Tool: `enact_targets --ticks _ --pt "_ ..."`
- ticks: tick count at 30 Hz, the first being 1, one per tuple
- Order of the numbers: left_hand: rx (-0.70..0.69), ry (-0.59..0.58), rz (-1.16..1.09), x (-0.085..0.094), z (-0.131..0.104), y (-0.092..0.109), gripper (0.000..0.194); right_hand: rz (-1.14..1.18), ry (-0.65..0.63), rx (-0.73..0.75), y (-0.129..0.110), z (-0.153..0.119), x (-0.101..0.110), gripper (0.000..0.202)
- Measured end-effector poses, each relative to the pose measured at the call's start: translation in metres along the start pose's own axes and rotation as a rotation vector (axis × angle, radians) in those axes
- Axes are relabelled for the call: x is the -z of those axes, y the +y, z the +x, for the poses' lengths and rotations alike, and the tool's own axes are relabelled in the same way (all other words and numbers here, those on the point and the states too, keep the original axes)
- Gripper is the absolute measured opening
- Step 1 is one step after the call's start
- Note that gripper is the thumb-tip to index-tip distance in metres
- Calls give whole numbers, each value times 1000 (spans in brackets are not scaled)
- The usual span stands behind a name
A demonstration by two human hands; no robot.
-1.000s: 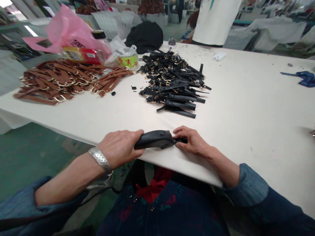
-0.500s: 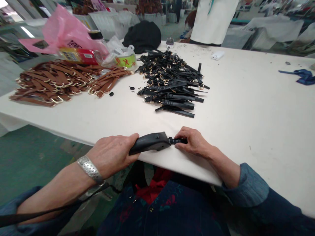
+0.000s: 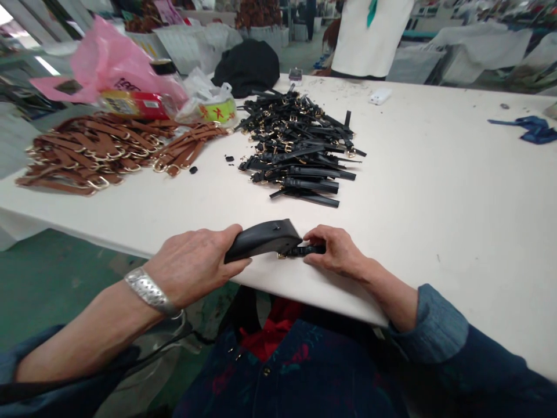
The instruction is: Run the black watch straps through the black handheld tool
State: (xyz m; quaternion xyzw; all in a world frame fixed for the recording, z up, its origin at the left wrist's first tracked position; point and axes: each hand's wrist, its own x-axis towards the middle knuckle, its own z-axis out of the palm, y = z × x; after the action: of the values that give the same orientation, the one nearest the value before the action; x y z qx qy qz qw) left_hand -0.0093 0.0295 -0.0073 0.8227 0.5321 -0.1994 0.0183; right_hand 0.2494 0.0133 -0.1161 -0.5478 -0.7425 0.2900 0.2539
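A: Head view, progress?
B: One slim black leather-look strap with a gold buckle (image 3: 310,250) looks mid-work, near the front edge of the white worktop (image 3: 426,191), by the tip of a curved black handheld tool (image 3: 261,238). Heaped black straps (image 3: 313,172) lie beyond; done or pending, can't tell.
A: Grip?
B: Left grip (image 3: 191,264) wrapped round the tool's rear. Right grip (image 3: 337,249) nearly closed, pinching the strap. Tool-strap contact unclear.

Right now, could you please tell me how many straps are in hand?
1: a black strap in the right hand, near the black tool in the left hand. More may be hidden.
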Motion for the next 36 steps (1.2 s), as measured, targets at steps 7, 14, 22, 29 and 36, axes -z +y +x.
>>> enact_targets --ticks 7,14,22,29,36 --pt "-119 -74 20 14 8 18 35 87 -40 14 3 0 4 43" --pt "-120 -97 106 29 10 7 31 133 -64 -5 5 1 5 43" --pt "-127 -112 173 28 5 5 30 172 -51 -15 4 2 5 38" --pt "-86 -100 123 19 -1 -2 32 153 -48 -23 6 2 4 37" --pt "-100 -89 58 20 10 11 32 148 -46 -18 5 2 4 35"
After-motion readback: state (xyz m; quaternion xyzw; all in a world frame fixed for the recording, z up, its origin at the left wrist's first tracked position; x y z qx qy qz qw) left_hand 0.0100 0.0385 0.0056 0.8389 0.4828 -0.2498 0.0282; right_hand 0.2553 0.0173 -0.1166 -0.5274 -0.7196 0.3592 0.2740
